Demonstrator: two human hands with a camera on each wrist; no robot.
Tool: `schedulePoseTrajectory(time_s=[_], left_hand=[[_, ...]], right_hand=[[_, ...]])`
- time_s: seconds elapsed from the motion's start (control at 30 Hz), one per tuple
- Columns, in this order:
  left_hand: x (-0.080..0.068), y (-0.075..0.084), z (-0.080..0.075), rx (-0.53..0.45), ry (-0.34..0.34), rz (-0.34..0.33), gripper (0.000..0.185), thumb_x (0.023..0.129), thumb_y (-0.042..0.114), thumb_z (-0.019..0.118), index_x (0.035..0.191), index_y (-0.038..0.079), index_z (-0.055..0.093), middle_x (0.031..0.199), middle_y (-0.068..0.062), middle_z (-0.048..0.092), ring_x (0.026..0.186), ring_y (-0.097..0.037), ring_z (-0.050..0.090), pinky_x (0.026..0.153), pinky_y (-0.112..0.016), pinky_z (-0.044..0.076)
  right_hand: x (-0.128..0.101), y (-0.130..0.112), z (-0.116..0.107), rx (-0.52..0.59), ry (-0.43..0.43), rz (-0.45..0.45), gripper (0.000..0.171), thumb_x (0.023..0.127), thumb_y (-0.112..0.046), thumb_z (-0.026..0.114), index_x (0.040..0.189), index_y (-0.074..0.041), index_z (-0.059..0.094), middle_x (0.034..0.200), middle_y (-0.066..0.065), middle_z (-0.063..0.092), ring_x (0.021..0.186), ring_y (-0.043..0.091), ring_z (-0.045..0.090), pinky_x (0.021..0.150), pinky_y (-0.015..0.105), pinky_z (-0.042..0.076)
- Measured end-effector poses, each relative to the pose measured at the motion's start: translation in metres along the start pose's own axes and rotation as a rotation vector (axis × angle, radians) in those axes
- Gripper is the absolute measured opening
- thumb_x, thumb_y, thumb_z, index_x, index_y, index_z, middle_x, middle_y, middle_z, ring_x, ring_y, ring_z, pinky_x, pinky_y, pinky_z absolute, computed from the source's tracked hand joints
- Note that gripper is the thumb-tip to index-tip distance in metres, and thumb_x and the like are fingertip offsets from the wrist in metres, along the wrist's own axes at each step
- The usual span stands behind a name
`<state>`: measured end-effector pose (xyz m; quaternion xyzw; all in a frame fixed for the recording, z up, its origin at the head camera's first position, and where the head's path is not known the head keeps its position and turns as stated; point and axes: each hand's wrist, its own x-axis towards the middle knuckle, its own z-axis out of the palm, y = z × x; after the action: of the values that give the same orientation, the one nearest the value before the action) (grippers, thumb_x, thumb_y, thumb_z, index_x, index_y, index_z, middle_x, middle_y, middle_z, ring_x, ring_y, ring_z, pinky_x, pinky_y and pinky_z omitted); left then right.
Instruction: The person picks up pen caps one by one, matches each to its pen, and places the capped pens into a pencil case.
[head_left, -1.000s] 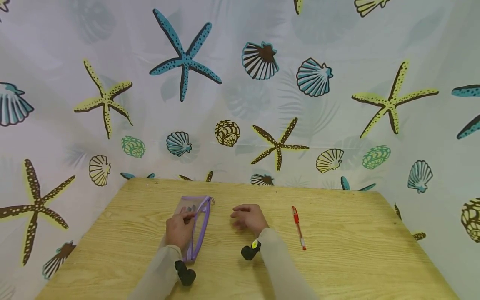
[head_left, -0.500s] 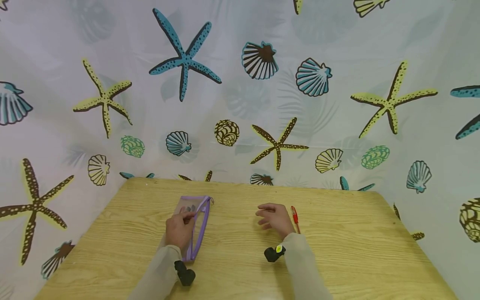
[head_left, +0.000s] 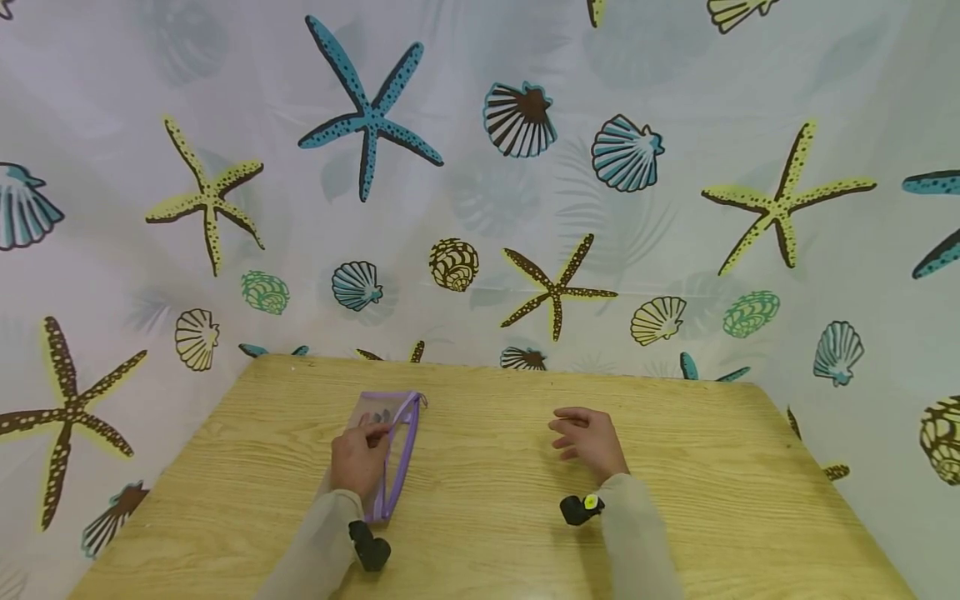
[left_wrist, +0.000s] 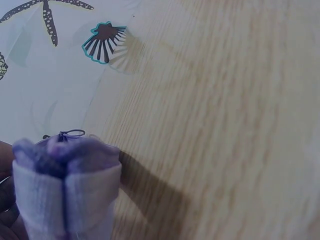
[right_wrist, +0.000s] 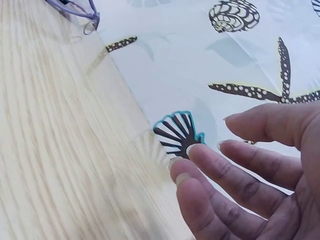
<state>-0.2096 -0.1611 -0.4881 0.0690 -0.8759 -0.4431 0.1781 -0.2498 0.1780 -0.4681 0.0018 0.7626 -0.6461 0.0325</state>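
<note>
A see-through mesh pouch (head_left: 406, 427) with purple edging lies on the wooden table (head_left: 712, 500), left of centre. My left hand (head_left: 360, 458) rests on it, fingers curled on its upper side near the zip. In the left wrist view the pouch (left_wrist: 65, 185) is seen end-on, its purple seam upright. My right hand (head_left: 588, 437) hovers low over the table to the right, fingers loosely spread and holding nothing. The right wrist view shows the right hand (right_wrist: 250, 175) bare, with the pouch's purple loop (right_wrist: 80, 7) far off. No pen shows in any view now.
A curtain printed with starfish and shells (head_left: 480, 208) hangs behind and around the table. A black wrist camera (head_left: 371, 550) sits on my left sleeve and another (head_left: 581, 508) on my right. The table's far edge runs just beyond the pouch.
My right hand has slid rightward from beside the pouch to where a red pen lay; that pen is now hidden. The left hand and pouch have stayed put.
</note>
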Motion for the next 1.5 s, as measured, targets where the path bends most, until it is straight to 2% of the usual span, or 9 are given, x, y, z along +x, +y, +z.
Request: schedulePoseTrajectory(time_s=[0.17, 0.37, 0.63, 1.1, 1.23, 1.4, 1.5], left_hand=[[-0.001, 0.002, -0.002, -0.002, -0.006, -0.002, 0.02, 0.088, 0.0, 0.062, 0.104, -0.003, 0.073, 0.088, -0.013, 0.071, 0.079, -0.023, 0.066, 0.066, -0.035, 0.053], [0.0, 0.003, -0.002, 0.002, 0.002, -0.009, 0.019, 0.087, -0.001, 0.062, 0.103, -0.003, 0.073, 0.086, -0.012, 0.071, 0.078, -0.022, 0.066, 0.065, -0.034, 0.053], [0.001, -0.001, 0.0, 0.021, 0.02, 0.011, 0.018, 0.086, 0.0, 0.064, 0.101, -0.002, 0.074, 0.085, -0.011, 0.071, 0.077, -0.022, 0.066, 0.067, -0.034, 0.052], [0.0, 0.0, 0.001, 0.031, 0.028, 0.017, 0.018, 0.086, 0.0, 0.064, 0.101, -0.002, 0.074, 0.085, -0.011, 0.071, 0.077, -0.022, 0.066, 0.066, -0.034, 0.052], [0.0, -0.001, 0.002, 0.036, 0.034, 0.022, 0.018, 0.085, -0.001, 0.064, 0.099, -0.002, 0.074, 0.084, -0.011, 0.071, 0.076, -0.021, 0.066, 0.065, -0.032, 0.052], [0.001, -0.002, 0.002, 0.036, 0.04, 0.027, 0.017, 0.085, 0.0, 0.065, 0.098, -0.002, 0.075, 0.083, -0.011, 0.071, 0.074, -0.02, 0.066, 0.063, -0.03, 0.051], [0.0, -0.002, 0.002, 0.031, 0.04, 0.041, 0.017, 0.084, -0.001, 0.064, 0.098, -0.002, 0.074, 0.083, -0.011, 0.071, 0.074, -0.021, 0.066, 0.064, -0.032, 0.052]], right_hand=[[-0.003, -0.002, -0.014, -0.008, 0.049, 0.013, 0.035, 0.093, -0.008, 0.062, 0.124, 0.008, 0.059, 0.106, 0.019, 0.068, 0.078, 0.032, 0.068, 0.064, 0.04, 0.056], [-0.005, -0.001, -0.03, -0.029, 0.073, 0.013, 0.036, 0.094, -0.008, 0.061, 0.125, 0.01, 0.057, 0.108, 0.023, 0.067, 0.073, 0.027, 0.069, 0.063, 0.038, 0.056], [-0.008, 0.005, -0.043, -0.093, 0.109, 0.033, 0.036, 0.095, -0.008, 0.059, 0.125, 0.01, 0.057, 0.107, 0.027, 0.066, 0.078, 0.035, 0.068, 0.066, 0.041, 0.057], [-0.006, 0.021, -0.055, -0.181, 0.154, 0.12, 0.033, 0.091, -0.008, 0.063, 0.118, 0.011, 0.061, 0.084, 0.013, 0.066, 0.056, 0.016, 0.06, 0.052, 0.031, 0.053], [-0.004, 0.025, -0.055, -0.195, 0.149, 0.141, 0.032, 0.09, -0.008, 0.064, 0.115, 0.011, 0.061, 0.074, 0.01, 0.065, 0.053, 0.015, 0.058, 0.049, 0.029, 0.051], [-0.002, 0.028, -0.052, -0.196, 0.131, 0.149, 0.029, 0.087, -0.006, 0.066, 0.11, 0.012, 0.062, 0.069, 0.009, 0.062, 0.051, 0.014, 0.055, 0.046, 0.029, 0.049], [-0.001, 0.029, -0.051, -0.232, 0.124, 0.15, 0.027, 0.086, -0.005, 0.067, 0.107, 0.011, 0.062, 0.067, 0.009, 0.062, 0.05, 0.014, 0.054, 0.046, 0.028, 0.048]])
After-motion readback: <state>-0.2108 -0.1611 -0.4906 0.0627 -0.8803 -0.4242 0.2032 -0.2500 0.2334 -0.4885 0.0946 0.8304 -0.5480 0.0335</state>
